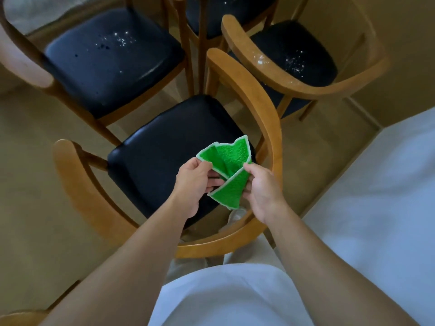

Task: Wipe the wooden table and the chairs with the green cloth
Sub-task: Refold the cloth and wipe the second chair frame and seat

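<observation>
I hold the green cloth (229,170), edged in white and partly folded, in the air over the nearest chair's black seat (164,147). My left hand (194,184) pinches its left edge and my right hand (260,188) grips its right side. The nearest chair's curved wooden back (270,128) wraps around the seat below my hands. Three more wooden chairs stand beyond: one at the left (110,60), one at the right (294,50) and one at the top centre (226,10). Their black seats carry white specks or droplets. No wooden table is in view.
A bed with a white sheet (376,196) fills the right side. The floor (30,172) is beige. A wall (400,55) closes the far right behind the right chair. My white shirt (223,300) fills the bottom centre.
</observation>
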Tool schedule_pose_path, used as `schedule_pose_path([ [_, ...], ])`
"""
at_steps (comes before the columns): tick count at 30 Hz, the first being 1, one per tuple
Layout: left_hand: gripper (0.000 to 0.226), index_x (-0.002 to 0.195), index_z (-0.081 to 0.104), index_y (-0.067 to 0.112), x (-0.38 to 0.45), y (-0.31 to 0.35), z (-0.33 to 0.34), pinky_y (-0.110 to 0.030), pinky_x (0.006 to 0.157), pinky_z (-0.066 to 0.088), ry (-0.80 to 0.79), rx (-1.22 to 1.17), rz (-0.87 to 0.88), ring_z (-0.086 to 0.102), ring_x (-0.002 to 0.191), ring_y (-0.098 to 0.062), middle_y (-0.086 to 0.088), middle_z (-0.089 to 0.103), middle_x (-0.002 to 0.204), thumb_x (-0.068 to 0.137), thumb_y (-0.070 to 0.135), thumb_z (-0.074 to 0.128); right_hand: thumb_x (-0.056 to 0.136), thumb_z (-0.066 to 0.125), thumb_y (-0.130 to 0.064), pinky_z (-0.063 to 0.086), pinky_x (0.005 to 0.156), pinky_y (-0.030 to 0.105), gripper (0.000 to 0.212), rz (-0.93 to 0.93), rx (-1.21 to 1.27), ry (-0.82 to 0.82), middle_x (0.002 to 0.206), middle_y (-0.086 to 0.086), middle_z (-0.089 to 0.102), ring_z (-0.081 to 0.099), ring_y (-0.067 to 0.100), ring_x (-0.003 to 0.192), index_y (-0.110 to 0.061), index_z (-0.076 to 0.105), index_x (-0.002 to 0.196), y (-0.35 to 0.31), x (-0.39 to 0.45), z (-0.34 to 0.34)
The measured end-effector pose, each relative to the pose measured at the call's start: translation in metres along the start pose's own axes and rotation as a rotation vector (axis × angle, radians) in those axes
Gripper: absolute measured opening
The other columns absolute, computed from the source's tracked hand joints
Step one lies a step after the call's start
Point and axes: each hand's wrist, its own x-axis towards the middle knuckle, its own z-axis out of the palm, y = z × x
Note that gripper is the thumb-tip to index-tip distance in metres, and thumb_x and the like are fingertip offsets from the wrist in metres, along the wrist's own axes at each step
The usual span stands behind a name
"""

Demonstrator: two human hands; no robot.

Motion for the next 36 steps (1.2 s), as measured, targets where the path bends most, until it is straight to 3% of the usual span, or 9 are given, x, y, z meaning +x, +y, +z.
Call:
schedule_pose_path([
  [5, 0.021, 0.098, 0.06, 0.004, 0.007, 0.019, 0.005, -0.017, 0.053, 0.046, 0.158, 0.081, 0.089, 0.063, 0.067, -0.005, -0.003, 0.071, 0.087, 0.092, 0.019, 0.048, 0.097, 0.044, -0.021, 0.052, 0.088, 0.046, 0.026, 0.057, 0.214, -0.017, 0.105, 0.011, 0.073, 0.067, 0.028, 0.1, -0.012, 0.065, 0.111, -0.033, 0.018, -0.028],
  [9, 0.025, 0.096, 0.057, -0.001, 0.019, 0.043, 0.023, -0.037, 0.069, 0.046, 0.287, 0.051, 0.064, 0.055, 0.077, -0.019, -0.021, 0.065, 0.096, 0.085, 0.022, 0.051, 0.097, 0.043, -0.024, 0.052, 0.081, 0.045, 0.031, 0.097, 0.218, -0.121, 0.104, 0.011, 0.073, 0.066, 0.029, 0.101, -0.012, 0.062, 0.118, -0.063, 0.049, -0.061],
  [14, 0.029, 0.092, 0.053, 0.001, 0.037, 0.069, 0.081, -0.051, 0.076, 0.052, 0.365, -0.043, 0.0, 0.054, 0.082, -0.027, -0.016, 0.057, 0.089, 0.08, 0.027, 0.049, 0.087, 0.063, -0.025, 0.058, 0.069, 0.041, 0.032, 0.098, -0.018, -0.289, 0.108, 0.009, 0.073, 0.07, 0.026, 0.097, -0.014, 0.065, 0.117, -0.108, 0.097, -0.101],
  [19, 0.021, 0.09, 0.051, 0.0, 0.057, 0.081, 0.14, -0.053, 0.068, 0.056, 0.393, -0.138, -0.054, 0.063, 0.076, -0.031, -0.016, 0.06, 0.086, 0.088, 0.02, 0.047, 0.096, 0.044, 0.003, 0.06, 0.073, 0.04, 0.035, 0.002, -0.496, -0.276, 0.099, 0.001, 0.074, 0.071, 0.018, 0.089, -0.023, 0.066, 0.104, -0.15, 0.151, -0.131],
  [23, 0.019, 0.093, 0.05, 0.001, 0.071, 0.088, 0.167, -0.035, 0.058, 0.056, 0.384, -0.197, -0.087, 0.07, 0.081, -0.031, -0.02, 0.066, 0.094, 0.093, 0.019, 0.046, 0.093, 0.037, 0.007, 0.056, 0.06, 0.026, 0.046, -0.023, -0.603, -0.245, 0.091, -0.008, 0.074, 0.07, 0.007, 0.081, -0.029, 0.065, 0.098, -0.177, 0.179, -0.144],
  [25, 0.02, 0.094, 0.05, 0.002, 0.08, 0.091, 0.176, -0.039, 0.059, 0.058, 0.376, -0.17, -0.086, 0.068, 0.083, -0.029, -0.02, 0.065, 0.094, 0.093, 0.022, 0.045, 0.093, 0.036, 0.007, 0.055, 0.058, 0.023, 0.049, -0.061, -0.633, -0.252, 0.09, -0.012, 0.073, 0.069, 0.004, 0.079, -0.032, 0.066, 0.098, -0.186, 0.187, -0.149],
  [27, 0.022, 0.094, 0.049, -0.001, 0.091, 0.097, 0.185, -0.05, 0.071, 0.057, 0.36, -0.13, -0.07, 0.061, 0.082, -0.03, -0.017, 0.058, 0.088, 0.091, 0.021, 0.045, 0.093, 0.037, 0.005, 0.058, 0.066, 0.029, 0.05, -0.104, -0.668, -0.262, 0.095, -0.011, 0.073, 0.07, 0.006, 0.085, -0.035, 0.066, 0.101, -0.194, 0.195, -0.155],
  [30, 0.023, 0.092, 0.051, -0.001, 0.113, 0.11, 0.199, -0.045, 0.071, 0.051, 0.365, -0.101, -0.008, 0.052, 0.077, -0.024, -0.014, 0.054, 0.083, 0.089, 0.021, 0.047, 0.093, 0.037, 0.002, 0.058, 0.072, 0.035, 0.054, -0.189, -0.616, -0.262, 0.097, -0.011, 0.073, 0.07, 0.011, 0.091, -0.042, 0.067, 0.099, -0.213, 0.212, -0.161],
  [36, 0.025, 0.091, 0.052, 0.004, 0.168, 0.142, 0.228, -0.062, 0.083, 0.049, 0.493, -0.134, 0.023, 0.062, 0.088, -0.037, -0.022, 0.059, 0.092, 0.089, 0.028, 0.045, 0.105, 0.035, -0.013, 0.054, 0.086, 0.054, 0.036, -0.157, -0.507, -0.37, 0.111, 0.0, 0.071, 0.068, 0.022, 0.102, -0.033, 0.063, 0.117, -0.265, 0.285, -0.159],
])
